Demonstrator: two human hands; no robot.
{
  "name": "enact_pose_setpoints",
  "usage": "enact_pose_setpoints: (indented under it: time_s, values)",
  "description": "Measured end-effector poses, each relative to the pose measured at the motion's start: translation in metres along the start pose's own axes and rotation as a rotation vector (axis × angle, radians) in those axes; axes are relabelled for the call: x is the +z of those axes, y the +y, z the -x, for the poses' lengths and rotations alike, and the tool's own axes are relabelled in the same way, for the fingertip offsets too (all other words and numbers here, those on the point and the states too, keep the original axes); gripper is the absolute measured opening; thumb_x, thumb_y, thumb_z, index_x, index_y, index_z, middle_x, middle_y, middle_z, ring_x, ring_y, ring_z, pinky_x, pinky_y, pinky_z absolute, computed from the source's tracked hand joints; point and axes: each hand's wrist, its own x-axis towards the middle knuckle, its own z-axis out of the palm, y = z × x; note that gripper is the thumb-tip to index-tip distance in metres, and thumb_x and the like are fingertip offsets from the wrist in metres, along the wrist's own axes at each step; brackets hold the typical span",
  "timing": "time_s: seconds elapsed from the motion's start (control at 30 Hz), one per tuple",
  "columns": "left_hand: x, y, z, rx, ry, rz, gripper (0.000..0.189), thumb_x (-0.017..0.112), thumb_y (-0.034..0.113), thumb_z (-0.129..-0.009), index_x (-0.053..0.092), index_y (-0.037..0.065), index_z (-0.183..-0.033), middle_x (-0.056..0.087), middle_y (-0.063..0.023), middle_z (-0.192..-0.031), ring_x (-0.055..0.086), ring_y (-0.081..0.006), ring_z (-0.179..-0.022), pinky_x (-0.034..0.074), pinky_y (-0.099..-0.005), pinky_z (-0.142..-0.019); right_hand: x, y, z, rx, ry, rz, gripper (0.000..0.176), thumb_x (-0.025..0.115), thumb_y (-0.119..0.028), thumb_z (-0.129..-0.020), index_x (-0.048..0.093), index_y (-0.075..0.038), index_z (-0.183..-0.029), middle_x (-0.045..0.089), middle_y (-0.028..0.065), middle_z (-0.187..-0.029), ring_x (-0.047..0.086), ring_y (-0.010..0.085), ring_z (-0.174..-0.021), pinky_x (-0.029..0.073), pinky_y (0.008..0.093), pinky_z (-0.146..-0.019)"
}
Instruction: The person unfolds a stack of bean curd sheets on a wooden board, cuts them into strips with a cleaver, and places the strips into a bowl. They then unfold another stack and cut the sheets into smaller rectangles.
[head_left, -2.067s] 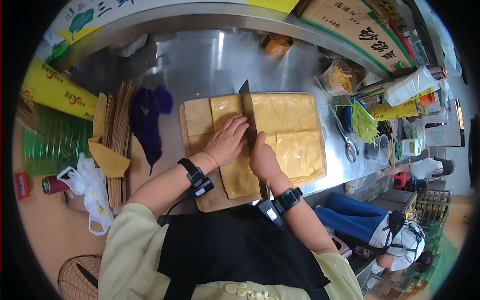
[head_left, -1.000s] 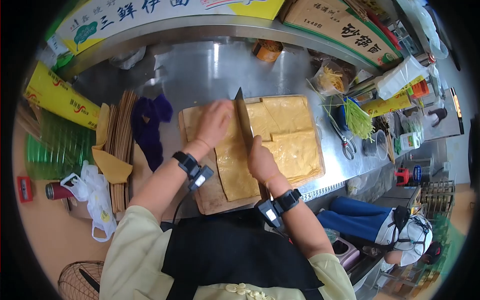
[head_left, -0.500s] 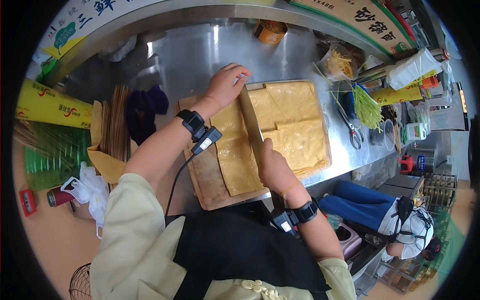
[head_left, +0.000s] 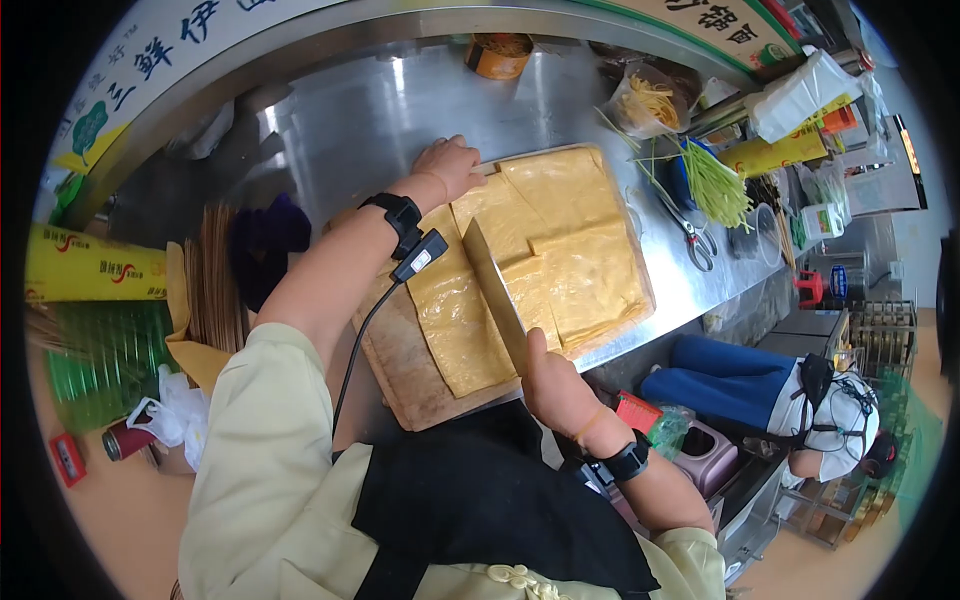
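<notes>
My right hand (head_left: pixel 560 388) is wrapped round the handle of a broad kitchen knife (head_left: pixel 495 295), its long blade pointing away from me. The blade lies over yellow tofu skin sheets (head_left: pixel 590 240) stacked and overlapping on a wooden cutting board (head_left: pixel 405 385). A cut strip of tofu skin (head_left: pixel 455 340) lies left of the blade. At the far edge of the sheets, my left hand (head_left: pixel 447 168) rests with bent fingers, fingertips touching the sheets near the board's rim. Both wrists wear black straps with small devices.
Scissors (head_left: pixel 697 240) and a bowl of green stalks (head_left: pixel 715 185) sit right of the board. Behind stand an orange can (head_left: pixel 498 57) and a bag of yellow strips (head_left: pixel 648 105). Skewers (head_left: pixel 215 280) and a dark purple cloth (head_left: pixel 268 245) lie left. Another person (head_left: pixel 800 400) is at right.
The knife has drawn back toward me, its tip no longer at the far edge. My left hand has come down onto the sheets' far edge. The view has shifted slightly.
</notes>
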Motion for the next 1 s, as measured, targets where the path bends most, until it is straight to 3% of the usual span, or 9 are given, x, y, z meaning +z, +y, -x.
enact_pose_setpoints:
  time_s: [0.17, 0.27, 0.37, 0.47, 0.57, 0.77, 0.93, 1.0]
  values:
    - [-0.006, 0.025, 0.005, 0.001, -0.143, -0.093, 0.033, 0.069, 0.031, -0.082, 0.063, 0.012, -0.108, 0.060, -0.0102, -0.117, 0.057, -0.0309, -0.110, 0.046, -0.0410, -0.092, -0.004, -0.007, -0.001, 0.055, -0.031, 0.002, 0.033, 0.049, 0.003, -0.081, 0.031, 0.006, -0.109, 0.057, 0.0294, -0.066, 0.058, 0.0495, -0.065, 0.045, 0.0555, -0.059]
    - [0.005, 0.015, -0.006, -0.016, -0.152, -0.014, 0.031, 0.069, 0.028, -0.082, 0.062, 0.012, -0.108, 0.062, -0.0092, -0.114, 0.057, -0.0298, -0.110, 0.047, -0.0408, -0.091, -0.013, -0.014, -0.003, 0.097, -0.071, 0.008, 0.022, 0.045, 0.005, -0.082, 0.035, 0.004, -0.101, 0.060, 0.0306, -0.072, 0.061, 0.0489, -0.070, 0.049, 0.0546, -0.063]
    - [0.012, 0.002, -0.012, 0.051, -0.034, 0.075, 0.027, 0.070, 0.023, -0.079, 0.060, 0.009, -0.100, 0.062, -0.0122, -0.098, 0.059, -0.0323, -0.098, 0.047, -0.0408, -0.081, -0.012, -0.014, -0.003, 0.050, -0.044, -0.005, 0.020, 0.045, 0.004, -0.082, 0.036, 0.004, -0.100, 0.060, 0.0310, -0.071, 0.061, 0.0490, -0.068, 0.049, 0.0549, -0.061]
    - [0.019, -0.009, -0.021, 0.072, -0.053, 0.077, 0.024, 0.067, 0.018, -0.081, 0.059, 0.009, -0.102, 0.063, -0.0120, -0.097, 0.060, -0.0322, -0.097, 0.048, -0.0404, -0.081, -0.006, -0.007, -0.003, 0.051, -0.041, 0.015, 0.021, 0.046, 0.004, -0.082, 0.036, 0.004, -0.100, 0.060, 0.0313, -0.072, 0.061, 0.0490, -0.068, 0.050, 0.0547, -0.061]
    - [0.010, -0.003, -0.011, 0.099, -0.032, 0.134, 0.022, 0.064, 0.018, -0.085, 0.060, 0.013, -0.107, 0.063, -0.0077, -0.110, 0.058, -0.0292, -0.107, 0.047, -0.0399, -0.088, -0.004, -0.007, -0.002, 0.075, -0.047, 0.005, 0.021, 0.046, 0.005, -0.082, 0.036, 0.005, -0.100, 0.060, 0.0314, -0.072, 0.061, 0.0490, -0.069, 0.050, 0.0541, -0.061]
    - [-0.002, 0.010, 0.029, 0.211, 0.348, 0.270, 0.019, 0.059, 0.008, -0.086, 0.056, 0.006, -0.105, 0.058, -0.0124, -0.107, 0.058, -0.0319, -0.100, 0.047, -0.0396, -0.088, 0.005, 0.002, -0.001, 0.025, -0.007, -0.025, 0.031, 0.049, 0.003, -0.081, 0.031, 0.006, -0.106, 0.058, 0.0297, -0.067, 0.058, 0.0492, -0.065, 0.046, 0.0550, -0.058]
    - [0.017, 0.034, 0.119, 0.276, 0.525, 0.255, 0.026, 0.060, 0.006, -0.082, 0.051, 0.003, -0.107, 0.052, -0.0145, -0.110, 0.050, -0.0344, -0.107, 0.041, -0.0416, -0.094, 0.009, 0.005, 0.002, 0.013, 0.002, -0.021, 0.033, 0.050, 0.002, -0.081, 0.031, 0.006, -0.107, 0.057, 0.0293, -0.066, 0.057, 0.0491, -0.064, 0.045, 0.0552, -0.057]
    - [0.036, 0.036, 0.143, 0.220, 0.483, 0.319, 0.032, 0.061, 0.006, -0.081, 0.049, 0.002, -0.111, 0.049, -0.0155, -0.115, 0.048, -0.0341, -0.110, 0.040, -0.0413, -0.097, 0.011, 0.006, 0.005, 0.003, 0.004, -0.025, 0.033, 0.051, 0.002, -0.081, 0.030, 0.006, -0.107, 0.057, 0.0292, -0.066, 0.057, 0.0492, -0.064, 0.045, 0.0553, -0.057]
